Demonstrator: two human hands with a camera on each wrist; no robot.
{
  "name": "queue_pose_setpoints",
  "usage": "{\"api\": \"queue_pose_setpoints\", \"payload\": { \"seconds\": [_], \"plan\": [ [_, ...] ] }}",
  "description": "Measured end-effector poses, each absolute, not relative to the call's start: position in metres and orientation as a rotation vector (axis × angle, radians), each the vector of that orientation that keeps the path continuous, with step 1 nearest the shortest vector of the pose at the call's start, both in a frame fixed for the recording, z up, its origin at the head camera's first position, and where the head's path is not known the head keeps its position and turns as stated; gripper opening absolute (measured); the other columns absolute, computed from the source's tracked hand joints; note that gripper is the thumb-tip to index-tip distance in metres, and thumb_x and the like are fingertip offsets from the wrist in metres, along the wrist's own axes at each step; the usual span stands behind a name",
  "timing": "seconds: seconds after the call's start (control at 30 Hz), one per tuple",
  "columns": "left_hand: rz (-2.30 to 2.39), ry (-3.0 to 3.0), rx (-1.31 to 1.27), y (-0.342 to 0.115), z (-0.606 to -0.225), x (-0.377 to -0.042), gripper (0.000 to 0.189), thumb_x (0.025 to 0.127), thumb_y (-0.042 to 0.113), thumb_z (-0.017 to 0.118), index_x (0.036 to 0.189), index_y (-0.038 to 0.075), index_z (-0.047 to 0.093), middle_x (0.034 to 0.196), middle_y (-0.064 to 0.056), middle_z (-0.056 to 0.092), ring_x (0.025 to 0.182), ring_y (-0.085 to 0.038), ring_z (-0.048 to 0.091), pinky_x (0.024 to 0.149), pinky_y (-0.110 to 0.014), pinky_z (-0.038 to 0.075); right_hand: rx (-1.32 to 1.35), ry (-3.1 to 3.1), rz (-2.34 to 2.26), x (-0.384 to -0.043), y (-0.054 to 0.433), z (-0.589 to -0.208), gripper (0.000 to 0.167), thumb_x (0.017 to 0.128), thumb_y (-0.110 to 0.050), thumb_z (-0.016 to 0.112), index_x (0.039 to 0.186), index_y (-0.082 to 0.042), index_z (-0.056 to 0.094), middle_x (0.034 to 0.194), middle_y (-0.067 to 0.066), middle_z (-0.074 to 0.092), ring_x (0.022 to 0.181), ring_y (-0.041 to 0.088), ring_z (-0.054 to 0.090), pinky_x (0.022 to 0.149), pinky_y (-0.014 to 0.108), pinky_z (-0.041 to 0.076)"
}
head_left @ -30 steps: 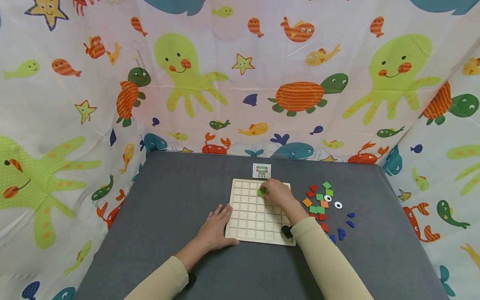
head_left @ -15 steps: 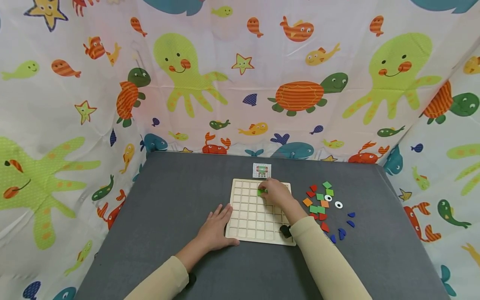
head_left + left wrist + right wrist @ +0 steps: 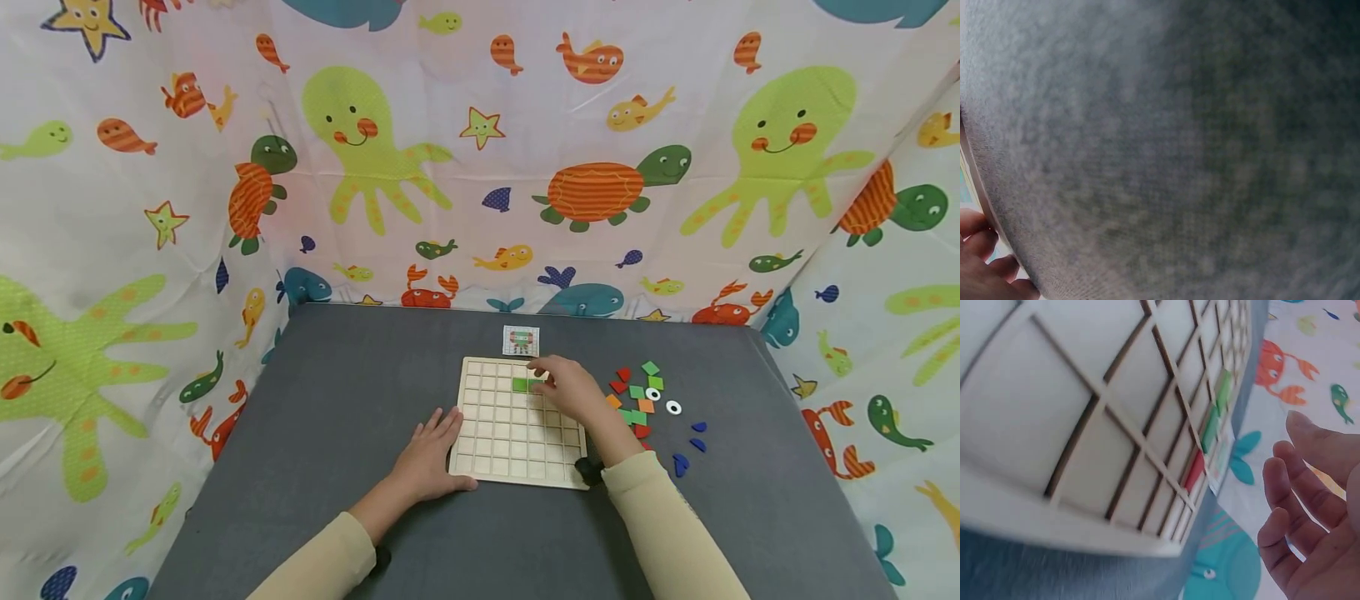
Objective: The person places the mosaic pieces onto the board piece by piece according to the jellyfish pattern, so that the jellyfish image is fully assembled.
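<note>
Right hand [image 3: 567,388], empty, loosely bent, hides red tile [image 3: 1194,472] from head view; left hand [image 3: 431,458] spread against board [image 3: 498,429].

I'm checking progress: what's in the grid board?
The right wrist view shows a light green tile, a darker green tile and a red tile in the grid board. In the head view, the right hand covers some cells.

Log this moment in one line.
left hand: touching wooden grid board edge; right hand: over board, empty; in board: light-green tile, green tile, red tile
</note>
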State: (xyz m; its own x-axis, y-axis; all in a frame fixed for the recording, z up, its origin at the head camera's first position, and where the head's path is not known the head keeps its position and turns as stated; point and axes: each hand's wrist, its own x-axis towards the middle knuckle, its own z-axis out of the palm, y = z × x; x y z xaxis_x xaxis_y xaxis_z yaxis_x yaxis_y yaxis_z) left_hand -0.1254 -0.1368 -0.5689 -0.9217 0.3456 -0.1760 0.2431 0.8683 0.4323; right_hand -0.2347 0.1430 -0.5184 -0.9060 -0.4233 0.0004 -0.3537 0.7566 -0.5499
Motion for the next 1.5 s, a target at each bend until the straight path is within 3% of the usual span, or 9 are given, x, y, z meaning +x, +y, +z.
{"api": "queue_pose_setpoints", "payload": {
  "seconds": [0.17,0.57,0.8,1.0,1.23,1.5],
  "plan": [
    [0.599,2.795,0.445,-0.138,-0.569,-0.126,0.116,0.076,0.065,0.079,0.162,0.011,0.023,0.169,-0.005,0.02,0.157,-0.032,0.014,0.122,-0.059,0.02,-0.576,2.901,-0.871,-0.22,0.163,-0.511,0.037,0.093,-0.015,0.074,0.129,-0.008,0.068,0.115,0.009,0.07,0.087,0.02,0.064,0.07,0.038,0.053],
    [0.608,2.797,0.45,-0.138,-0.57,-0.126,0.116,0.076,0.065,0.079,0.162,0.01,0.023,0.169,-0.006,0.02,0.157,-0.033,0.014,0.122,-0.06,0.02,-0.352,3.013,-0.878,-0.196,0.229,-0.511,0.034,0.094,-0.016,0.073,0.126,-0.005,0.069,0.116,0.013,0.069,0.095,0.028,0.066,0.077,0.046,0.057],
    [0.6,2.8,0.453,-0.138,-0.57,-0.125,0.117,0.075,0.064,0.08,0.162,0.01,0.023,0.169,-0.006,0.021,0.156,-0.033,0.015,0.122,-0.06,0.021,-0.304,3.025,-0.895,-0.19,0.268,-0.524,0.032,0.094,-0.015,0.072,0.125,-0.005,0.069,0.111,0.015,0.071,0.088,0.029,0.065,0.067,0.039,0.054],
    [0.608,2.796,0.456,-0.138,-0.571,-0.125,0.116,0.076,0.065,0.079,0.162,0.011,0.022,0.169,-0.005,0.02,0.157,-0.032,0.014,0.122,-0.06,0.02,-0.268,3.059,-0.881,-0.186,0.295,-0.539,0.025,0.093,-0.013,0.073,0.116,-0.002,0.072,0.105,0.016,0.071,0.09,0.033,0.068,0.069,0.045,0.057],
    [0.634,2.796,0.459,-0.139,-0.571,-0.126,0.116,0.076,0.064,0.079,0.162,0.01,0.023,0.168,-0.006,0.021,0.156,-0.033,0.014,0.122,-0.061,0.02,-0.272,3.051,-0.859,-0.185,0.309,-0.544,0.021,0.091,-0.01,0.074,0.111,-0.002,0.075,0.109,0.02,0.072,0.097,0.038,0.068,0.081,0.055,0.056],
    [0.631,2.796,0.454,-0.139,-0.571,-0.126,0.116,0.076,0.064,0.079,0.162,0.01,0.023,0.168,-0.006,0.021,0.156,-0.033,0.014,0.122,-0.06,0.02,-0.287,2.969,-0.791,-0.186,0.315,-0.547,0.02,0.09,-0.006,0.074,0.11,-0.004,0.076,0.102,0.014,0.075,0.092,0.031,0.069,0.082,0.053,0.056]
  ]
}}
